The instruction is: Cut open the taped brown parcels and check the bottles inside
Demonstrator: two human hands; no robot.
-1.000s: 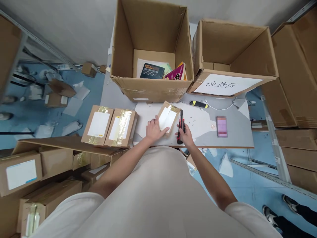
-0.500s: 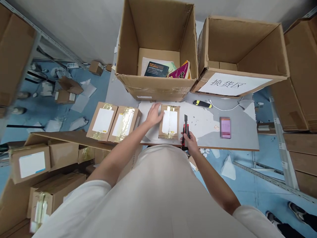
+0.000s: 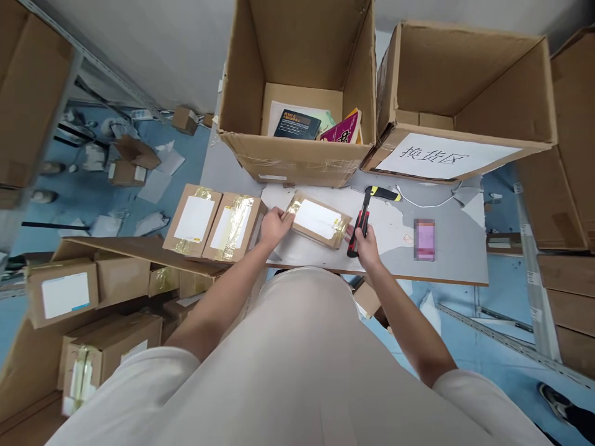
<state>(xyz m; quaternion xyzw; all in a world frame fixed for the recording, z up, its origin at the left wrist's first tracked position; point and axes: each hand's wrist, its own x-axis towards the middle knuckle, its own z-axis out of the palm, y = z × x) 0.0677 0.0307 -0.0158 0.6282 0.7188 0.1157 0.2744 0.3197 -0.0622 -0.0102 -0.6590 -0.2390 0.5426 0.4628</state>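
Observation:
A small taped cardboard box (image 3: 318,220) with a white label lies turned at a slant in front of me. My left hand (image 3: 276,227) grips its left end, fingers closed at the taped corner. At its right end is my right hand (image 3: 365,243), closed around a red and black utility knife (image 3: 359,232), with fingertips against the box. The knife's dark blade points away from me. Two more labelled cardboard boxes, the nearer one (image 3: 233,228) and the outer one (image 3: 193,220), stand side by side to the left of my left hand.
A large open carton (image 3: 297,158) holding several books stands behind, beside another open carton (image 3: 469,155) with a handwritten sign. A yellow and black cutter (image 3: 385,193) and a pink blurred object (image 3: 425,240) lie on the table (image 3: 458,260). Boxes fill a big carton (image 3: 139,249) at lower left.
The small box has been turned from upright to a sideways slant. My left hand has closed on its left end, and my right hand with the knife has moved to its right end.

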